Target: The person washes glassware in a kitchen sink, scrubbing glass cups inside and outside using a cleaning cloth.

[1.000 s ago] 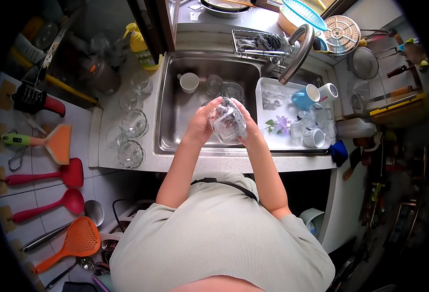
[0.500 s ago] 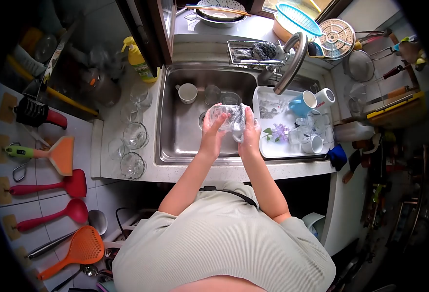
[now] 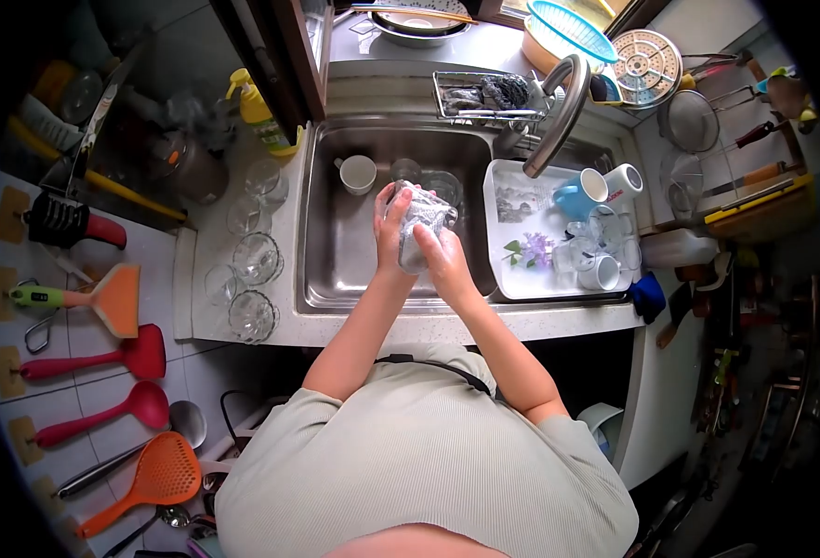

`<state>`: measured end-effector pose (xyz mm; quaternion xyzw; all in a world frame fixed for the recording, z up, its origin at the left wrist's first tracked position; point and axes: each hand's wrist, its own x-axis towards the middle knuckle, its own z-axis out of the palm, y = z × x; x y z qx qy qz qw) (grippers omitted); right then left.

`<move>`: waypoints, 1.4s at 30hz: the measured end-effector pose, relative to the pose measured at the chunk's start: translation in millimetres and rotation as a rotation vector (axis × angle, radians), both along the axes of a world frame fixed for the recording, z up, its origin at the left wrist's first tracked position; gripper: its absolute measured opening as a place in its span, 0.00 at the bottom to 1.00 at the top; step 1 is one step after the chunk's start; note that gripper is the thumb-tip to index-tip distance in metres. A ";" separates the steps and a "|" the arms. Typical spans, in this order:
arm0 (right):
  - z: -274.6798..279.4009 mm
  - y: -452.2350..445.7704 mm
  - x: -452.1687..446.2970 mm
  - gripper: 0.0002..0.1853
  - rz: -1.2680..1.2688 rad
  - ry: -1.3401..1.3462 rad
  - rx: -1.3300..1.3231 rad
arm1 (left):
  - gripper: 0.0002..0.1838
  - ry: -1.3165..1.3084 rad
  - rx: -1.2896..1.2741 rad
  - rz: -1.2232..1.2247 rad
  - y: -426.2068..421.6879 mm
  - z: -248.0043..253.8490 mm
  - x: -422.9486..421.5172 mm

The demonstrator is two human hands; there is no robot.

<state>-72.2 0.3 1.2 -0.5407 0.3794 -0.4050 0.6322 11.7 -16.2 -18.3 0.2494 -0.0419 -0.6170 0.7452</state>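
Observation:
Over the sink (image 3: 336,251), my left hand (image 3: 390,228) is wrapped round the left side of a clear drinking glass (image 3: 410,253). My right hand (image 3: 443,259) is closed at the glass's right side, its thumb across the front. It presses a soapy, grey-white scrubbing cloth (image 3: 433,209) against the glass; some of its fingers are hidden. Behind my hands, a white mug (image 3: 357,175) and clear glassware (image 3: 443,186) stand on the sink floor.
Several clear glasses (image 3: 257,259) line the left counter near a yellow pump bottle (image 3: 259,113). A white tray (image 3: 517,284) on the right holds a blue mug (image 3: 580,197), white cups and glasses. The faucet (image 3: 563,121) arches over the tray's back edge. Utensils hang at both sides.
Both hands have moved left, and the glass has turned from lying sideways to pointing more toward me. The cloth has shifted from the glass's right end to its far upper part.

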 end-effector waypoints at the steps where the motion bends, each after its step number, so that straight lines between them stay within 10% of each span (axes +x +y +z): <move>1: 2.2 -1.4 4.0 0.21 -0.041 0.015 -0.116 | 0.16 -0.007 -0.014 0.014 -1.0 4.4 -0.7; 8: 3.6 -0.5 -0.6 0.19 0.286 0.815 -0.825 | 0.12 0.133 0.071 -0.005 4.6 -22.2 22.5; 13: -18.2 -26.6 -23.7 0.20 0.580 0.816 -1.293 | 0.09 0.259 0.269 -0.344 13.4 -44.8 33.3; 18: -26.9 -22.7 -24.5 0.18 0.646 0.697 -0.815 | 0.16 -0.081 0.280 -0.046 13.6 -59.8 15.0; 20: -41.2 -20.4 -21.2 0.18 0.549 0.359 0.082 | 0.19 -0.138 0.198 0.031 13.9 -43.4 14.2; 24: 4.8 -14.5 -1.9 0.27 0.160 -1.069 0.926 | 0.23 -0.044 -0.057 0.005 12.6 -19.5 20.9; 33: -5.7 -12.5 -12.7 0.17 0.123 -0.171 0.241 | 0.26 -0.257 0.058 -0.240 17.3 -6.5 31.2; 37: -15.4 -7.4 -6.8 0.10 0.317 0.631 -0.876 | 0.19 -0.135 0.205 -0.227 14.8 -7.1 32.4; 40: -20.2 0.7 0.2 0.10 0.279 0.664 -0.829 | 0.17 -0.056 0.236 -0.188 17.8 -17.3 33.4; 42: -21.5 4.3 -0.2 0.12 0.257 0.173 -0.098 | 0.17 -0.076 0.211 -0.178 24.0 -18.1 32.8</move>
